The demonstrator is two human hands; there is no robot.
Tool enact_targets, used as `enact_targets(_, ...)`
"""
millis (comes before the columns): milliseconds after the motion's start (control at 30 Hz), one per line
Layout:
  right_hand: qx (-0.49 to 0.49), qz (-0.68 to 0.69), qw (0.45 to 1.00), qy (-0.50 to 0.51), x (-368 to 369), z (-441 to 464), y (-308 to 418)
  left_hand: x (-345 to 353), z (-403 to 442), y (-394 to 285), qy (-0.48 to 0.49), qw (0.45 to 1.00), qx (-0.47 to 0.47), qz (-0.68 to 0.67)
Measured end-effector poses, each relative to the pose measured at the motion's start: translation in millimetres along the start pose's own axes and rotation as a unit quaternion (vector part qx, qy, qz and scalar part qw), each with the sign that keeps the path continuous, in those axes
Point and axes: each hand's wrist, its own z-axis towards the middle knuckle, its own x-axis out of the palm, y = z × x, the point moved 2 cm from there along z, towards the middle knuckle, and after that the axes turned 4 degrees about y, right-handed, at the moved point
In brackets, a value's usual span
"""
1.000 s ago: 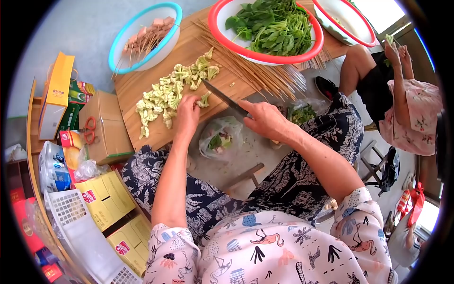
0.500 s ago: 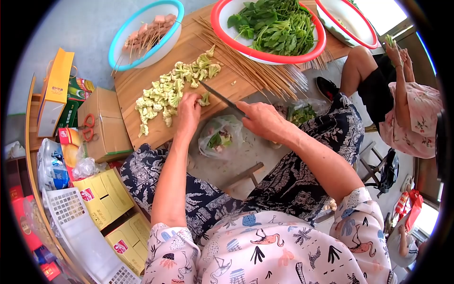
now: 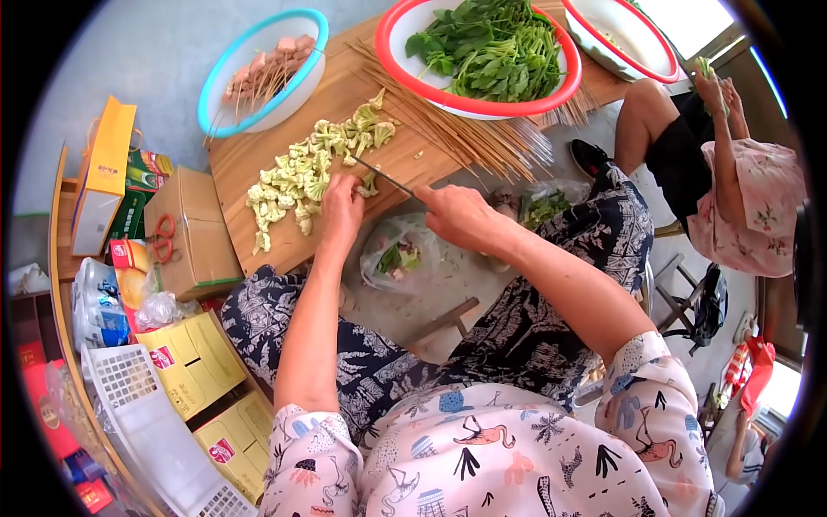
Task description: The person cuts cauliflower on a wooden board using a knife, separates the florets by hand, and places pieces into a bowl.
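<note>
In my right hand [image 3: 457,214] is the handle of a knife [image 3: 386,177], its thin blade pointing left over the wooden board. My left hand [image 3: 343,205] rests at the board's near edge with curled fingers against a cauliflower floret [image 3: 369,184], which lies just under the blade; the fingertips are partly hidden. A heap of cut cauliflower florets [image 3: 289,183] spreads across the wooden board [image 3: 237,185] beyond and left of my left hand.
Bamboo skewers [image 3: 482,146] lie beside a red-rimmed basin [image 3: 386,53] of leafy greens. A blue-rimmed basin [image 3: 207,110] holds skewered meat pieces. Below the board sits a plastic bag of scraps [image 3: 396,254]. Cardboard boxes [image 3: 194,228] stand left. Another person [image 3: 749,198] sits at right holding greens.
My right hand has shifted a little left and the knife has turned, its blade now seen thinner and lower near the floret. My left hand stays almost in place. The view has shifted slightly.
</note>
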Motion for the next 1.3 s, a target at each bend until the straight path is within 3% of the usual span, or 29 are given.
enact_targets(233, 0.004, 0.011, 1.000, -0.014, -5.4, -3.6, -3.0, -11.5, 1.9, 6.5, -0.015, 0.999, -0.025, 0.037)
enact_targets(300, 0.005, 0.012, 1.000, -0.027, -11.3, -7.5, -5.3, -28.3, 3.1, 17.6, -0.105, 0.991, -0.012, 0.086)
enact_targets(367, 0.062, -0.012, 0.996, -0.067, -22.7, -13.7, -8.8, -50.8, 10.5, 2.1, -0.205, 0.948, 0.033, 0.241)
enact_targets(433, 0.037, -0.011, 0.995, -0.096, -22.3, -15.6, -16.3, -54.2, 14.5, -1.7, -0.194, 0.949, 0.008, 0.247)
enact_targets(500, 0.018, 0.003, 0.993, -0.114, -21.3, -15.4, -16.9, -44.5, 24.4, -0.5, -0.093, 0.987, 0.007, 0.134)
enact_targets(533, 0.017, 0.003, 0.993, -0.115, -19.9, -14.3, -15.7, -32.9, 31.1, 3.0, -0.018, 0.992, -0.076, 0.098)
enact_targets(800, 0.018, 0.036, 0.998, -0.045, -15.7, -13.6, -9.3, 15.8, 50.9, 26.2, -0.021, 0.982, -0.086, 0.167)
enact_targets(1000, 0.017, 0.031, 0.999, -0.038, -16.2, -14.9, -9.0, 6.4, 12.6, 21.3, -0.069, 0.993, -0.092, 0.016)
enact_targets(1300, -0.016, 0.018, 0.999, -0.026, -8.3, -15.6, -1.0, 10.7, -4.0, 8.8, -0.068, 0.995, -0.050, 0.050)
